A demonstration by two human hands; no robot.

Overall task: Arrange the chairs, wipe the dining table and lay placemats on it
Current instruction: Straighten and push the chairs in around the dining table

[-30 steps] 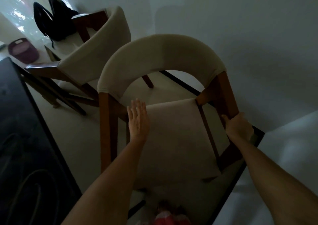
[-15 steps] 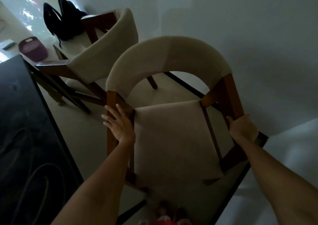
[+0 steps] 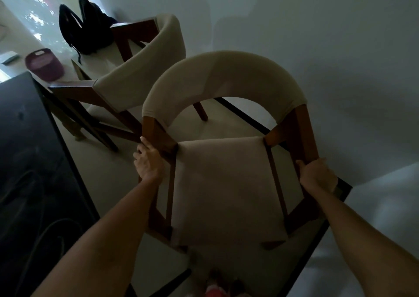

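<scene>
Pale floor [image 3: 106, 183] runs as a narrow lane between the dark dining table [image 3: 34, 160] at the frame's left and the chair [image 3: 226, 183] at centre, which fills the space up to the grey wall [image 3: 340, 69] on the right. Its wooden side frames are gripped low, left hand [image 3: 148, 160] curled round the left post, right hand [image 3: 317, 176] round the right, seat between them. Just behind, upper left, a second chair [image 3: 136, 79] holds a black backpack [image 3: 84, 29], beside a purple basket [image 3: 43, 63].
</scene>
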